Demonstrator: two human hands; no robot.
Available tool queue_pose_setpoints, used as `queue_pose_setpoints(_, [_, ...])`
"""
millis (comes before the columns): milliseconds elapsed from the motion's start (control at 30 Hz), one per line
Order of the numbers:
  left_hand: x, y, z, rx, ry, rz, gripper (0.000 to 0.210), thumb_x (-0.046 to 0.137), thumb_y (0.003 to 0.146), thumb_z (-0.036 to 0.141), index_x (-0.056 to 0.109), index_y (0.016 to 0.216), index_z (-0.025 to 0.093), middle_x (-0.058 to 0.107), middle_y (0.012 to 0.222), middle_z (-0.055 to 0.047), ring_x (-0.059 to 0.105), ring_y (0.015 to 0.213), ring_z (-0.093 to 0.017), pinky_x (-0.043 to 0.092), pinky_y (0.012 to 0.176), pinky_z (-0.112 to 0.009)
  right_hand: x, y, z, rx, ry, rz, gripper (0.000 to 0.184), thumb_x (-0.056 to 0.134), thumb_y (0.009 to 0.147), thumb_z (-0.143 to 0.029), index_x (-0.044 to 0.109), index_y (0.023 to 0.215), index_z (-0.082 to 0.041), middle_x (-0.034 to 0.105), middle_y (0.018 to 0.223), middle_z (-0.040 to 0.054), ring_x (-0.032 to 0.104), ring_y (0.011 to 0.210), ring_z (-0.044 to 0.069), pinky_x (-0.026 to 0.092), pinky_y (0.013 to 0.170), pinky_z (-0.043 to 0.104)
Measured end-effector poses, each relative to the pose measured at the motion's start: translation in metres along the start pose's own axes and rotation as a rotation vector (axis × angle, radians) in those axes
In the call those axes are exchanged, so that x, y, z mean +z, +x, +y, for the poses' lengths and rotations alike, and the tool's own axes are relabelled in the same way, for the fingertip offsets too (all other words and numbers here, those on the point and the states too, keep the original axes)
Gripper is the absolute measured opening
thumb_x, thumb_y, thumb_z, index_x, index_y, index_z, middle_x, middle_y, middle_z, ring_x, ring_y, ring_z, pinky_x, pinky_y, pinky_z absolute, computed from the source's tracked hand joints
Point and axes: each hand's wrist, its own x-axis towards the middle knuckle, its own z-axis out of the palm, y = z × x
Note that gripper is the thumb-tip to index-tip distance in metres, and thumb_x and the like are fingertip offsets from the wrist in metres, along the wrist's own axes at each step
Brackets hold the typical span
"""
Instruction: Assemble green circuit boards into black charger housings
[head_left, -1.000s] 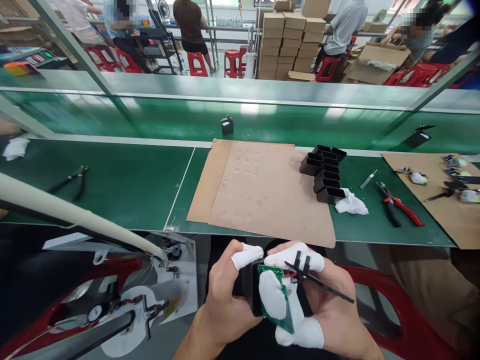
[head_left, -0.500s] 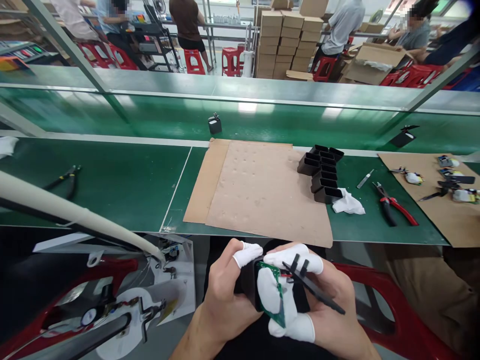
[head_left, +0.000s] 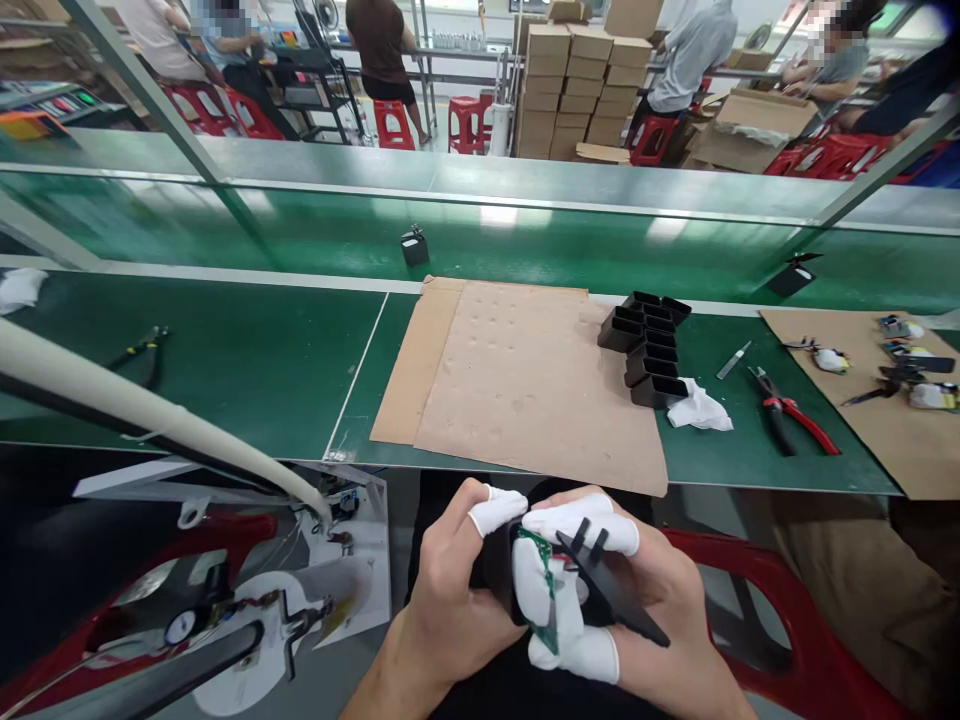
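My left hand (head_left: 457, 570), a white cot on its fingertip, is closed around a black plastic case (head_left: 498, 565) above my lap. My right hand (head_left: 652, 580), with white cots on several fingers, grips a green circuit board (head_left: 551, 610) that carries a white blob (head_left: 532, 582). The board's left edge sits at the mouth of the case; how far it reaches inside is hidden. A black pronged plate (head_left: 611, 585) hangs beside the board under my right fingers, with a bit of red wire near it.
Cardboard (head_left: 540, 380) lies on the green bench, with black empty cases (head_left: 652, 345) and a white cloth (head_left: 699, 405) at its right. Red-handled pliers (head_left: 791, 410) lie further right. A pale pole (head_left: 150, 410) crosses the left. Black units (head_left: 414, 246) sit on the green strip behind.
The circuit board and pronged plate have shifted slightly left, the board closer to the case. On the green strip behind, the black units have moved left.
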Motion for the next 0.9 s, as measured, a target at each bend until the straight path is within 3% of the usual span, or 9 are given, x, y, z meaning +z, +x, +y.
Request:
queue_pose_setpoints(400, [-0.0022, -0.0003, 0.0018, 0.013, 0.0, 0.003, 0.045, 0.079, 0.084, 0.01, 0.062, 0.126, 0.015, 0.061, 0.099, -0.007, 0.063, 0.085, -0.018, 0.055, 0.068, -0.027, 0.0007, -0.0034, 0.0005, 0.017, 0.015, -0.029, 0.045, 0.093, 0.085, -0.032, 0.073, 0.125, -0.028, 0.077, 0.116, 0.0052, 0.075, 0.103, 0.023, 0.065, 0.094, 0.033])
queue_pose_setpoints(900, [-0.0006, -0.0023, -0.0018, 0.0, 0.001, 0.012, 0.04, 0.077, 0.086, 0.011, 0.063, 0.123, 0.015, 0.061, 0.097, -0.007, 0.062, 0.084, -0.018, 0.055, 0.068, -0.027, 0.0027, -0.0054, 0.0026, 0.076, 0.03, -0.02, 0.053, 0.098, 0.076, -0.019, 0.074, 0.122, -0.03, 0.075, 0.115, 0.0033, 0.074, 0.101, 0.022, 0.064, 0.093, 0.033])
